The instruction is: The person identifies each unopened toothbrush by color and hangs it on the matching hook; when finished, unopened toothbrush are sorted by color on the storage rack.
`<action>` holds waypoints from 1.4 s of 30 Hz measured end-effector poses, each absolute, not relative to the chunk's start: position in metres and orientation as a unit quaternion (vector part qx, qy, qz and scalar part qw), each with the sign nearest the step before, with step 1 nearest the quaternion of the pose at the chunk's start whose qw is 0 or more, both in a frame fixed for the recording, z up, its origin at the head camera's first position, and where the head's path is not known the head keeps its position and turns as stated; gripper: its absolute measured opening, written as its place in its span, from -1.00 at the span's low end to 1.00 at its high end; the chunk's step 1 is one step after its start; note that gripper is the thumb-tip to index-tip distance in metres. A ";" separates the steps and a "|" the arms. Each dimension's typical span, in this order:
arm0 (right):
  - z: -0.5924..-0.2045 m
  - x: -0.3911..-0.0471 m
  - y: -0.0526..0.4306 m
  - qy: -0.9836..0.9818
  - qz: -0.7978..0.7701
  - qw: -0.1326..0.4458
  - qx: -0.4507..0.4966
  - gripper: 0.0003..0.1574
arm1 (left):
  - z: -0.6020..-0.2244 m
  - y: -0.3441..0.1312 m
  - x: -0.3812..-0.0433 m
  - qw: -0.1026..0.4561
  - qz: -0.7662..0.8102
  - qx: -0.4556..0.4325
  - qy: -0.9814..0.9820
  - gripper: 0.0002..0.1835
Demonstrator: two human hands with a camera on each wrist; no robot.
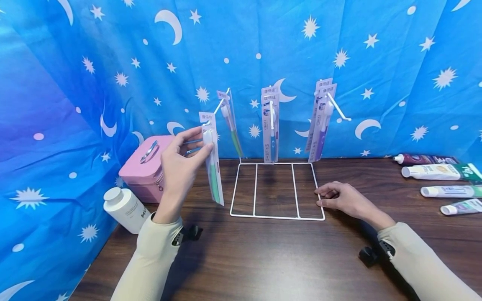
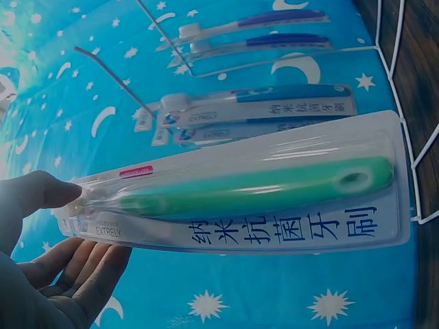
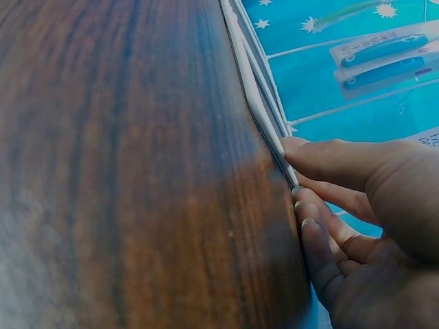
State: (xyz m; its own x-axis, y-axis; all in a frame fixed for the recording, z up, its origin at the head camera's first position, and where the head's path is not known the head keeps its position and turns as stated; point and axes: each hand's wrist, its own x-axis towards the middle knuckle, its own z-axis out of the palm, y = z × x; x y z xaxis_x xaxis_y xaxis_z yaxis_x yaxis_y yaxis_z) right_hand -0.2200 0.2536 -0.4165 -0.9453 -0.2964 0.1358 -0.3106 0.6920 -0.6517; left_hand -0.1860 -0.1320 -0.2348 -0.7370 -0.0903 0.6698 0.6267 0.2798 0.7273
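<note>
My left hand (image 1: pixel 183 161) pinches a packaged green toothbrush (image 1: pixel 213 167) by its upper part, thumb on one edge and fingers behind. The top of its card is at the front end of the rack's left hook (image 1: pixel 219 104); whether the hook passes through the card's hole is hard to tell. Another green toothbrush (image 1: pixel 232 127) hangs farther back on that hook. My right hand (image 1: pixel 348 200) holds the right side of the white wire rack's base (image 1: pixel 278 217) between thumb and fingers. Packaged blue toothbrushes (image 1: pixel 270 133) hang on the middle hook, purple ones (image 1: pixel 321 129) on the right hook.
To the left stand a pink case (image 1: pixel 141 167) and a white bottle (image 1: pixel 126 209). Several toothpaste tubes (image 1: pixel 433 171) lie at the right on the dark wooden table (image 1: pixel 271 259). A blue star-and-moon cloth (image 1: pixel 241 42) hangs behind the rack and along the left.
</note>
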 end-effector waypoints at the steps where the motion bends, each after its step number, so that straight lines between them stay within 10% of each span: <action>1: -0.417 -0.220 0.254 -0.920 0.356 0.011 0.165 -0.55 | -0.235 -0.131 -0.188 0.314 -0.572 -0.183 -0.735 -0.56; 42: -0.418 -0.220 0.254 -0.919 0.358 0.013 0.164 -0.57 | -0.267 -0.116 -0.290 0.372 -0.559 -0.161 -0.723 -0.56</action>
